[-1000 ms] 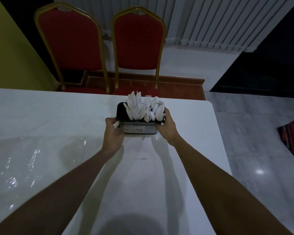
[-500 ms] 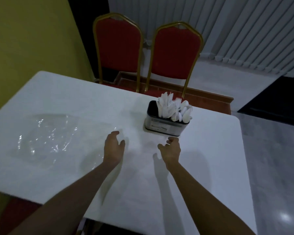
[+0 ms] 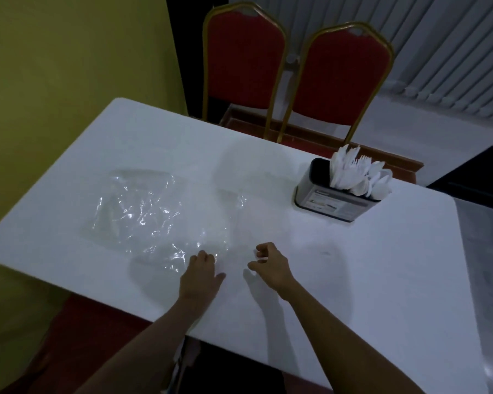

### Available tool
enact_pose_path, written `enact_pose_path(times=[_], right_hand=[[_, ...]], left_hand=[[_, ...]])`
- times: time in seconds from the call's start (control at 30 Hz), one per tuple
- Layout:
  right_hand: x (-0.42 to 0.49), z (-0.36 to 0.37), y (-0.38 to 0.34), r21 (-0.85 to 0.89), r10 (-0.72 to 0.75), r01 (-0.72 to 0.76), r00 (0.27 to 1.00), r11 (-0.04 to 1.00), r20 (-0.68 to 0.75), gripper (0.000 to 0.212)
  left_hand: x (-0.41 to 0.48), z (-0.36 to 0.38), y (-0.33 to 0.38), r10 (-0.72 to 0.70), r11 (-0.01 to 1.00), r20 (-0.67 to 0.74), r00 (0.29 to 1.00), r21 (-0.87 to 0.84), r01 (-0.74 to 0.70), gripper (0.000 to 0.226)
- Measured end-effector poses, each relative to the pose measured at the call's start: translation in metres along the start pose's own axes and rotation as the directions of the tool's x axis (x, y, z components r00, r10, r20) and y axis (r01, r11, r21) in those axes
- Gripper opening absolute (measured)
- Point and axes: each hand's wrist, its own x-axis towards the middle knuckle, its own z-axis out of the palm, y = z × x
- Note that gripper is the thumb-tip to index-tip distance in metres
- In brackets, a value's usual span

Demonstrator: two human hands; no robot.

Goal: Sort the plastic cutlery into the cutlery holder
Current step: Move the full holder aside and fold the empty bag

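I am holding both hands low over the white table (image 3: 382,265), and neither is gripping anything. My left hand (image 3: 201,275) is lying with its fingers straight and flat, their tips touching the near edge of the clear plastic wrap (image 3: 143,211). My right hand (image 3: 271,267) is hanging just beside it, fingers loosely curled round nothing; whether it is touching the tabletop I cannot tell. The cutlery holder (image 3: 333,200) is standing well apart from both hands, ahead and off to my right near the far edge, so my right hand is the nearer one. Its long side is running roughly across my view, slanting a little away to the right. The plastic cutlery (image 3: 359,174) is standing upright in it, crowding the middle and right end, while the left end is showing dark and looks empty. I am seeing no loose piece lying on the table, so I am judging the sorting to be about finished. If anything is coming next, it is the wrap, which is lying ahead and left, under my left fingertips.
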Motion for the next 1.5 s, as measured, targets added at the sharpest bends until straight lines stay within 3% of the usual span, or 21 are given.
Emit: enact_pose_path(times=[0.1, 0.2, 0.27, 0.37, 0.43, 0.47, 0.53, 0.6, 0.67, 0.73, 0.83, 0.97, 1.1, 1.2, 1.23, 1.27, 1.4, 1.47, 1.5], right_hand=[[0.005, 0.016, -0.001, 0.032, 0.037, -0.036, 0.999, 0.999, -0.022, 0.038], [0.012, 0.029, -0.01, 0.166, 0.117, -0.106, 0.992, 0.98, -0.057, 0.036], [0.017, 0.033, -0.018, 0.3, 0.177, -0.148, 0.982, 0.942, -0.072, 0.043], [0.02, 0.033, -0.022, 0.41, 0.253, -0.187, 0.961, 0.893, -0.112, 0.044], [0.017, 0.028, -0.02, 0.472, 0.284, -0.174, 0.943, 0.865, -0.172, 0.021], [0.014, 0.023, -0.018, 0.468, 0.298, -0.17, 0.93, 0.867, -0.214, 0.01], [0.006, 0.009, -0.01, 0.421, 0.312, -0.174, 0.906, 0.891, -0.286, 0.009], [0.001, -0.006, 0.0, 0.401, 0.312, -0.169, 0.892, 0.9, -0.326, 0.013], [-0.004, -0.02, 0.011, 0.398, 0.318, -0.172, 0.887, 0.901, -0.336, 0.022], [-0.007, -0.029, 0.021, 0.332, 0.303, -0.181, 0.88, 0.926, -0.366, 0.024], [-0.008, -0.034, 0.028, 0.177, 0.238, -0.18, 0.886, 0.968, -0.399, 0.023], [-0.007, -0.035, 0.037, 0.108, 0.211, -0.183, 0.892, 0.977, -0.399, 0.019], [-0.012, -0.035, 0.034, 0.073, 0.166, -0.149, 0.902, 0.986, -0.397, 0.024], [-0.019, -0.039, 0.016, 0.047, 0.042, -0.026, 0.922, 0.999, -0.384, 0.026], [-0.021, -0.04, 0.007, 0.052, 0.008, 0.013, 0.927, 0.999, -0.374, 0.023], [-0.021, -0.039, -0.004, 0.065, -0.023, 0.049, 0.933, 0.997, -0.36, 0.021], [-0.005, -0.013, -0.063, 0.138, -0.07, 0.102, 0.973, 0.985, -0.222, 0.018], [0.006, 0.013, -0.09, 0.124, -0.142, 0.156, 0.983, 0.98, -0.116, 0.02], [0.011, 0.028, -0.1, 0.105, -0.167, 0.173, 0.984, 0.979, -0.067, 0.02]], left_hand=[[0.005, -0.007, -0.01, 0.037, 0.999, -0.03, 0.999, -0.015, -0.037, 0.017], [0.006, -0.008, -0.018, 0.042, 0.993, -0.034, 0.999, -0.107, -0.045, 0.014], [0.002, -0.005, -0.021, 0.159, 0.967, -0.073, 0.985, -0.192, -0.17, 0.017], [-0.006, 0.001, -0.023, 0.415, 0.833, -0.067, 0.908, -0.374, -0.408, 0.018], [-0.007, -0.001, -0.025, 0.493, 0.794, 0.062, 0.868, -0.438, -0.421, 0.025], [-0.003, -0.002, -0.026, 0.501, 0.793, 0.055, 0.864, -0.43, -0.432, 0.034], [0.014, -0.003, -0.029, 0.466, 0.828, -0.139, 0.874, -0.278, -0.487, 0.042], [0.037, -0.012, -0.037, 0.382, 0.911, -0.248, 0.89, -0.06, -0.408, 0.042], [0.051, -0.024, -0.043, 0.301, 0.953, -0.097, 0.949, 0.066, -0.296, 0.066], [0.057, -0.016, -0.051, 0.31, 0.937, 0.055, 0.949, 0.151, -0.315, 0.091], [0.052, -0.004, -0.051, 0.264, 0.926, 0.187, 0.946, 0.227, -0.303, 0.103], [0.048, 0.007, -0.051, 0.196, 0.936, 0.233, 0.953, 0.244, -0.252, 0.1], [0.053, 0.009, -0.057, 0.215, 0.949, 0.248, 0.945, 0.174, -0.262, 0.079], [0.053, -0.007, -0.064, 0.285, 0.935, 0.013, 0.959, 0.215, -0.281, 0.057], [0.051, -0.014, -0.067, 0.258, 0.941, -0.009, 0.966, 0.228, -0.249, 0.054], [0.053, -0.014, -0.074, 0.229, 0.944, -0.04, 0.973, 0.253, -0.212, 0.057], [0.059, -0.002, -0.099, 0.207, 0.948, 0.11, 0.972, 0.224, -0.227, 0.083], [0.065, -0.005, -0.099, 0.213, 0.969, 0.125, 0.969, 0.101, -0.226, 0.085], [0.066, -0.011, -0.097, 0.206, 0.978, 0.064, 0.977, -0.035, -0.204, 0.078]])
